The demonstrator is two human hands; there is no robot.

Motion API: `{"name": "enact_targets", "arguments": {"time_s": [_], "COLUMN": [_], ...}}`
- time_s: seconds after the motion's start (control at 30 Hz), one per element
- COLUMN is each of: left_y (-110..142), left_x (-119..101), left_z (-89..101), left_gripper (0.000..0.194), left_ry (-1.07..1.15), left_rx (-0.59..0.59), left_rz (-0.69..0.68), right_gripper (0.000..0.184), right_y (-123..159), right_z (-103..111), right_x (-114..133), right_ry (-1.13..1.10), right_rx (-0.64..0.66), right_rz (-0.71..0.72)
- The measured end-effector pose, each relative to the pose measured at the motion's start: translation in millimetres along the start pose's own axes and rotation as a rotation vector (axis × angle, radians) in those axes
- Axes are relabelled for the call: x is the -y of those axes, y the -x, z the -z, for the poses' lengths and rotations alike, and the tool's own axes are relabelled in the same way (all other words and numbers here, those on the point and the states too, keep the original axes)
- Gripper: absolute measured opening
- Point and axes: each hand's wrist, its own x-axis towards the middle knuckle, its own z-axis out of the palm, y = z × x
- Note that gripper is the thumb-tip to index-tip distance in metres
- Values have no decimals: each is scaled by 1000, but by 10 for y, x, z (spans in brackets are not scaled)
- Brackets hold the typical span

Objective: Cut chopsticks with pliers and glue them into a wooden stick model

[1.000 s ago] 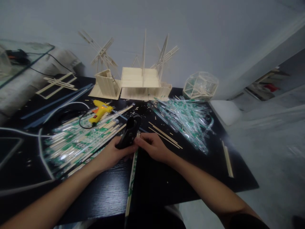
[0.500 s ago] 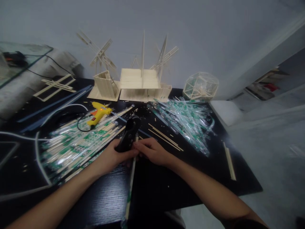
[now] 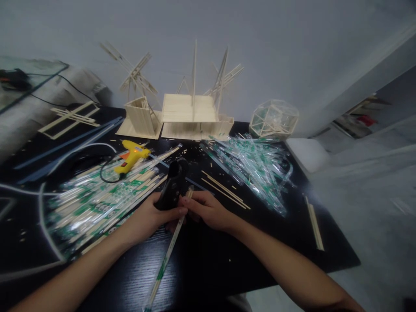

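Note:
My left hand (image 3: 164,214) is closed around a dark black hand tool (image 3: 174,177) with rivet-like dots on its side; its exact kind is unclear. The thumb of that hand also presses against a pair of chopsticks in a clear and green wrapper (image 3: 166,261). My right hand (image 3: 208,209) pinches the same wrapped pair near its upper end, just beside the tool. From there the chopsticks slant down and left over the table's front edge. The lower fingers of both hands are partly hidden.
Wrapped chopsticks (image 3: 97,208) lie piled at left, a yellow glue gun (image 3: 132,157) on top. Torn wrappers (image 3: 253,169) are heaped at right. Loose chopsticks (image 3: 225,190) lie between, others (image 3: 314,222) near the right edge. Wooden stick models (image 3: 190,107) stand along the wall.
The lower end of the wrapped chopsticks has swung to the left. My right fingertips have shifted slightly down along them. The black tool stays in my left hand.

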Motion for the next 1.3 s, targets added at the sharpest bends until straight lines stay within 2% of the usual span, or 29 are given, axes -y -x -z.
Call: {"name": "enact_targets", "arguments": {"time_s": [0.27,0.57,0.83,0.93,1.1,1.3], "left_y": [-5,-17,-12,-11,-5,-1], "left_x": [8,33,61,67,56,43], "left_z": [13,47,68,60,59,44], "left_gripper": [33,27,40,37,29,29], "left_ry": [15,-6,-105,-92,-54,-51], "left_rx": [38,52,2,-29,-95,-170], "left_rz": [-35,-82,-79,-89,-104,-94], "right_gripper": [54,54,52,56,62,53], "right_y": [-2,1,17,6,-2,23], "right_z": [8,3,-30,-15,30,7], "right_x": [9,76,120,106,98,107], "right_ry": [43,24,103,185,233,287], "right_rx": [-53,-69,-146,-173,-62,-14], "right_rz": [-11,9,35,45,2,22]}}
